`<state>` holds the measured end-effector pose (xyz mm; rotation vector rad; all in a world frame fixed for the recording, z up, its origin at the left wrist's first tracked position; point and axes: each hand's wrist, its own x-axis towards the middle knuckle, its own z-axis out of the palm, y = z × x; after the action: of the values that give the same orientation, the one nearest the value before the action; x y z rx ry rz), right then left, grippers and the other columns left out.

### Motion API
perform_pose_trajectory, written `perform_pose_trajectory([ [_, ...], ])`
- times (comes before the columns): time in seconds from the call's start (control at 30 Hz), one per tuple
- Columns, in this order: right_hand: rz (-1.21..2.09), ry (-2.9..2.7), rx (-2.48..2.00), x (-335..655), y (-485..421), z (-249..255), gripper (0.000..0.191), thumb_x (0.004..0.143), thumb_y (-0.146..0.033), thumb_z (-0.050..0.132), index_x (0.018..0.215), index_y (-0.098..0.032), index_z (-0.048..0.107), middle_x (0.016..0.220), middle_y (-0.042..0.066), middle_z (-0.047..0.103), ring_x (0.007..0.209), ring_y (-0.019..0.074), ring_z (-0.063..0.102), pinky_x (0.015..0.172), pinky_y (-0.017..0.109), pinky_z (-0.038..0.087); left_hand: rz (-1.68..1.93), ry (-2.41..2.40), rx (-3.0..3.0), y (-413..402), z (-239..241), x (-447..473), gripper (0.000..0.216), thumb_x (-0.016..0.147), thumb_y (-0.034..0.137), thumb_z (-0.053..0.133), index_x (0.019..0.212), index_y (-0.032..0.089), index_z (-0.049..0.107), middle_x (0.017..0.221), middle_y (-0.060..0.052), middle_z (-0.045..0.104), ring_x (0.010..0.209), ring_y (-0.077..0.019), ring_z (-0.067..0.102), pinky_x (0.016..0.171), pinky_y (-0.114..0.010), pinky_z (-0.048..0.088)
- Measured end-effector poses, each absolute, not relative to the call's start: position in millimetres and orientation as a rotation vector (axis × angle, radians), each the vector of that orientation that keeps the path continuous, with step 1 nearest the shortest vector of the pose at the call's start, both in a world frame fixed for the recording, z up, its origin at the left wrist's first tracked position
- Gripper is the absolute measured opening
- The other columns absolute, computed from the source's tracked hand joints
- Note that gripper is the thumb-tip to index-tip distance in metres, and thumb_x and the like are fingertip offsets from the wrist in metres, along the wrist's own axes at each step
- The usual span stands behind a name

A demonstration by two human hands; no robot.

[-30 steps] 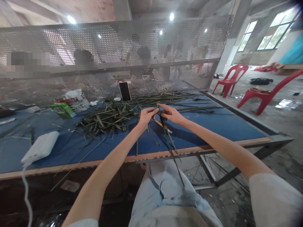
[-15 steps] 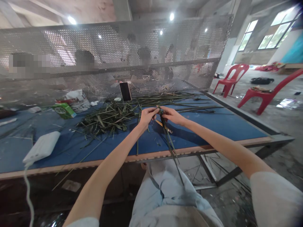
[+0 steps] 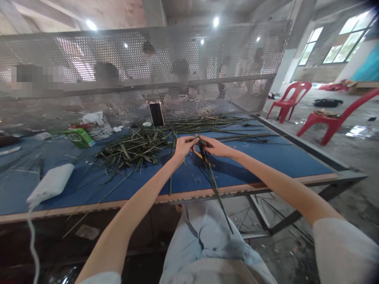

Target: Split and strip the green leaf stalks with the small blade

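Note:
Above the blue table, my left hand (image 3: 186,146) and my right hand (image 3: 213,146) meet with fingertips pinched together. Both are closed on the top end of long dark green leaf strips (image 3: 213,181). The strips hang down over the table's front edge towards my lap. Their upper ends are partly hidden by my fingers. Beneath my hands lies a thin yellow-orange tool (image 3: 199,154), half covered by the strips; its kind is unclear. A tangled pile of leaf pieces (image 3: 136,150) lies to the left of my left hand.
Long leaf strips (image 3: 207,124) lie along the back of the blue table (image 3: 284,157). A phone (image 3: 156,114) leans against the perforated metal screen (image 3: 133,86). Left stand a green box (image 3: 79,138) and a white power bank (image 3: 52,183) with its cable. Red chairs (image 3: 290,98) are at right.
The hanging strips have drawn closer together and swung slightly right at their lower ends. My hands stay pinched in nearly the same place. People behind the screen have shifted.

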<state>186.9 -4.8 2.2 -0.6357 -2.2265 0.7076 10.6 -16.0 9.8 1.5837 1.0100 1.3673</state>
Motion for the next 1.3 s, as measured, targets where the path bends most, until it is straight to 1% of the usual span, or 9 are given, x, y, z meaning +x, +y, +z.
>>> perform_pose_trajectory([
  [0.27,0.936,-1.904,-0.704,182.7,-8.9,4.4,0.048,0.077,-0.028,0.059,0.122,-0.015,0.050,0.066,-0.004,0.053,0.058,0.0108,0.050,0.055,0.024,0.043,1.413,0.991,1.549,-19.0,18.4,8.3,0.023,0.069,0.035,0.073,0.074,0.012,0.074,0.055,-0.001,0.061,0.043,-0.0068,0.044,0.042,-0.022,0.032],
  [0.4,1.036,-1.805,-0.810,181.1,-14.7,7.3,0.032,0.074,-0.041,0.067,0.091,-0.016,0.056,0.064,-0.002,0.058,0.057,0.0116,0.054,0.055,0.026,0.045,1.439,0.978,1.537,-19.2,17.7,7.9,0.025,0.068,0.037,0.074,0.075,0.013,0.074,0.061,-0.002,0.064,0.045,-0.0073,0.047,0.043,-0.022,0.033],
  [0.47,1.056,-1.803,-0.800,180.1,-16.8,7.4,0.034,0.071,-0.046,0.069,0.076,-0.016,0.054,0.060,-0.001,0.058,0.055,0.0112,0.054,0.054,0.025,0.044,1.424,0.977,1.569,-20.3,17.4,9.0,0.026,0.068,0.038,0.075,0.074,0.013,0.073,0.056,-0.001,0.061,0.045,-0.0077,0.046,0.043,-0.022,0.034],
  [0.57,1.060,-1.764,-0.789,178.8,-19.3,7.1,0.040,0.070,-0.053,0.069,0.066,-0.017,0.052,0.055,-0.001,0.057,0.051,0.0103,0.052,0.052,0.024,0.041,1.411,0.969,1.611,-22.1,19.0,11.4,0.024,0.066,0.037,0.076,0.069,0.013,0.072,0.047,0.002,0.056,0.042,-0.0085,0.046,0.043,-0.023,0.036],
  [0.77,1.056,-1.714,-0.822,180.6,-20.4,9.4,0.041,0.077,-0.055,0.062,0.065,-0.016,0.057,0.057,0.000,0.060,0.051,0.0096,0.051,0.052,0.023,0.039,1.440,0.974,1.565,-22.9,21.8,15.1,0.019,0.062,0.029,0.077,0.071,0.014,0.071,0.050,0.001,0.059,0.046,-0.0114,0.051,0.046,-0.025,0.040],
  [0.97,1.015,-1.708,-0.804,183.2,-14.4,8.1,0.036,0.076,-0.049,0.063,0.061,-0.017,0.054,0.052,-0.002,0.057,0.047,0.0089,0.048,0.049,0.023,0.035,1.356,0.916,1.514,-24.5,19.6,16.2,0.017,0.065,0.019,0.064,0.079,0.014,0.072,0.067,-0.002,0.068,0.057,-0.0144,0.059,0.053,-0.026,0.046],
  [1.07,1.026,-1.704,-0.789,182.8,-14.0,7.1,0.035,0.077,-0.047,0.063,0.060,-0.017,0.053,0.051,-0.002,0.055,0.047,0.0087,0.047,0.048,0.023,0.034,1.346,0.908,1.467,-26.5,21.2,14.7,0.015,0.071,0.025,0.061,0.072,0.014,0.071,0.065,-0.003,0.067,0.056,-0.0151,0.059,0.053,-0.027,0.047],
  [1.13,1.033,-1.713,-0.782,181.9,-14.7,6.8,0.035,0.077,-0.046,0.063,0.059,-0.017,0.052,0.050,-0.003,0.054,0.046,0.0084,0.046,0.048,0.023,0.033,1.351,0.933,1.472,-27.2,22.3,13.8,0.021,0.073,0.033,0.064,0.067,0.014,0.069,0.060,-0.003,0.063,0.055,-0.0148,0.058,0.052,-0.026,0.046],
  [1.3,1.032,-1.756,-0.759,180.6,-18.6,8.3,0.035,0.079,-0.045,0.061,0.059,-0.017,0.053,0.052,-0.002,0.055,0.049,0.0090,0.047,0.052,0.024,0.036,1.363,0.956,1.591,-23.6,20.4,14.1,0.028,0.062,0.041,0.078,0.066,0.014,0.070,0.055,-0.001,0.061,0.051,-0.0118,0.054,0.053,-0.025,0.044],
])
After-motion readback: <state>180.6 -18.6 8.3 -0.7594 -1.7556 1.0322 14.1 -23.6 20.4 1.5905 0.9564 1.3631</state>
